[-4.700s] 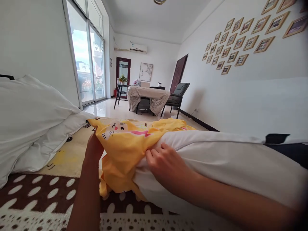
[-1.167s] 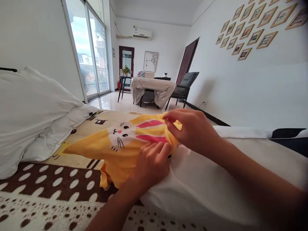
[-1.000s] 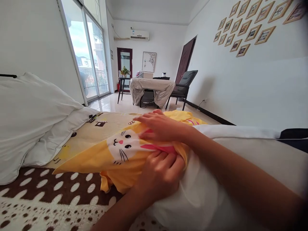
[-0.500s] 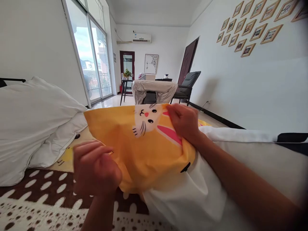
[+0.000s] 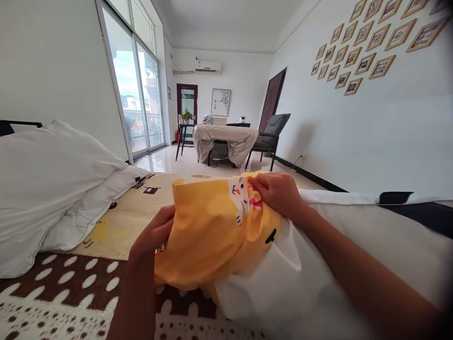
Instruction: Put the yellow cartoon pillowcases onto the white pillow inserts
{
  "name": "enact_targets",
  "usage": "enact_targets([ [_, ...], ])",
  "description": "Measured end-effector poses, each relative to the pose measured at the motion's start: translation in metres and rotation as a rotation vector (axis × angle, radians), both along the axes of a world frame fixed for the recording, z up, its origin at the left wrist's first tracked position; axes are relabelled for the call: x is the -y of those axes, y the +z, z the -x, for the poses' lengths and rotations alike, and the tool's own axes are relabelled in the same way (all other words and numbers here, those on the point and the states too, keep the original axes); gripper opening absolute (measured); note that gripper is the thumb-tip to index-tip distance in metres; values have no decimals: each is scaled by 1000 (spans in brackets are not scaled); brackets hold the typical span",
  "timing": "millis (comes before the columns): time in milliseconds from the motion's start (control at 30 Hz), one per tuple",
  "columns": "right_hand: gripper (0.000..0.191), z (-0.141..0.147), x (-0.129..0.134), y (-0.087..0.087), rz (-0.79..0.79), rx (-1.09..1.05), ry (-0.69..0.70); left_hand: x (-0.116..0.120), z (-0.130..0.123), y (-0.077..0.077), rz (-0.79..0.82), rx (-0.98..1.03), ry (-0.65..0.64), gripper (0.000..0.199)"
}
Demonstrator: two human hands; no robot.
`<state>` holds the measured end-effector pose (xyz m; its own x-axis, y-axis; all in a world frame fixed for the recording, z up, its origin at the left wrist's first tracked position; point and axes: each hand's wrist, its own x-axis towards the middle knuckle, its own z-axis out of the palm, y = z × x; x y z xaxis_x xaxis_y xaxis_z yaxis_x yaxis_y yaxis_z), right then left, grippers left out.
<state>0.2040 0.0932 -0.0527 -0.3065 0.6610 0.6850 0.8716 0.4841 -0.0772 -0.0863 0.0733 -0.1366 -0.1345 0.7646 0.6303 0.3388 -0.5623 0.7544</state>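
A yellow pillowcase [image 5: 205,226] with a white rabbit print is stretched between my two hands above the bed. My right hand [image 5: 274,191] is closed on its upper right part, where the cloth bunches into folds beside the rabbit's face. At the case's left edge, my left hand [image 5: 154,233] grips the cloth, its fingertips partly hidden by the fabric. White, soft bedding [image 5: 269,293] bulges out from the case's lower right side under my right forearm. How far it reaches inside the case is hidden.
White pillows [image 5: 60,174] are piled at left on a cream printed sheet [image 5: 130,222]. A brown and white patterned blanket [image 5: 71,283] lies in front. More white bedding [image 5: 368,226] spreads at right. Beyond the bed stand a covered table [image 5: 226,134] and a dark chair [image 5: 272,134].
My left hand has moved up and its grip has turned at the edge. The pillowcase's left side has shifted right, and its cloth is more gathered near my right hand. The view has tilted up slightly.
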Motion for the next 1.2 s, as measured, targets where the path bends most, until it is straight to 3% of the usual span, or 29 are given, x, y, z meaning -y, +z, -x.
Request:
enact_targets([
  [100,39,-3,-17,-4,-40,122,-164,13,0,11,212,-183,-449,22],
  [167,32,-2,-23,-6,-41,137,-206,14,0,18,232,-314,-585,16],
  [267,17,8,-15,-8,-191,6,-144,11,-3,23,108,-349,-565,12],
  [400,15,40,36,-6,-492,-42,159,8,-23,21,-105,-164,-335,7],
  [467,10,59,64,-5,-468,81,279,10,-34,20,-204,-113,-241,9],
  [567,22,79,88,-8,-337,211,254,13,-44,21,-273,-74,-193,9],
  [733,21,85,82,-21,-333,157,117,20,-41,25,-291,52,-312,1],
  [833,8,82,72,-25,-196,3,208,23,-35,27,-211,102,-453,11],
  [933,11,82,65,-28,-82,-95,333,26,-32,30,-96,94,-567,17],
  [1033,8,83,58,-31,-131,-86,386,28,-30,33,-49,63,-602,14],
  [1200,17,80,56,-31,-282,47,359,17,-21,26,-4,141,-586,18],
])
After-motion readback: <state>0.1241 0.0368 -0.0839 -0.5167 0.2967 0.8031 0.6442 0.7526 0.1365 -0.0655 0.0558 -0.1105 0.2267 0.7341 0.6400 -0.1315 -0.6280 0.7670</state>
